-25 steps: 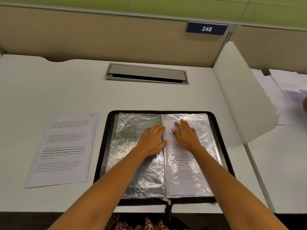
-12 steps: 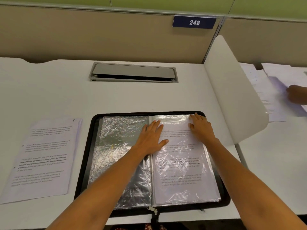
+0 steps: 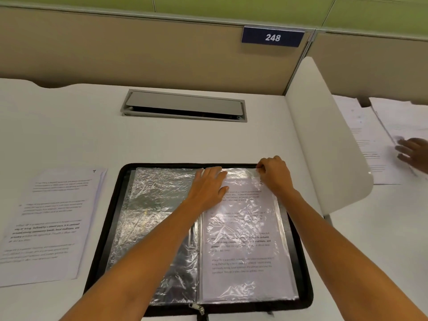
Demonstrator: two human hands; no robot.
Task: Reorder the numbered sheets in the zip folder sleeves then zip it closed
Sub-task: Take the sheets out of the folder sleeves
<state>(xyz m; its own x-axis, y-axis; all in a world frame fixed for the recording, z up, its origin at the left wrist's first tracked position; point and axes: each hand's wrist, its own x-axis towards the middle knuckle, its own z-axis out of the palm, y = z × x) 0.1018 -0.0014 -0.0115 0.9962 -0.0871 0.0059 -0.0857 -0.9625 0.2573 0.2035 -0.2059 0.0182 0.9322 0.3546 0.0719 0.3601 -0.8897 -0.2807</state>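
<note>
Desk (image 3: 69, 126): 1 folder (image 3: 111, 218); L hand (image 3: 206, 188) flat, R hand (image 3: 274, 174) pinches sleeve (image 3: 243, 239).

Sleeved sheet (image 3: 243, 239): corner number partly hidden by right hand (image 3: 274, 174); print broken up by glare. Loose sheet (image 3: 51, 223) at table (image 3: 69, 126) left edge: text blurred, left side cut off. Zipper pull (image 3: 197, 308) cut off at bottom. Another person's hand (image 3: 413, 152): blurred, cut off at right.

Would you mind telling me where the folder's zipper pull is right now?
In the head view, the zipper pull lies midway along the open zip folder's near edge, bottom centre, at the desk's front edge.
</note>
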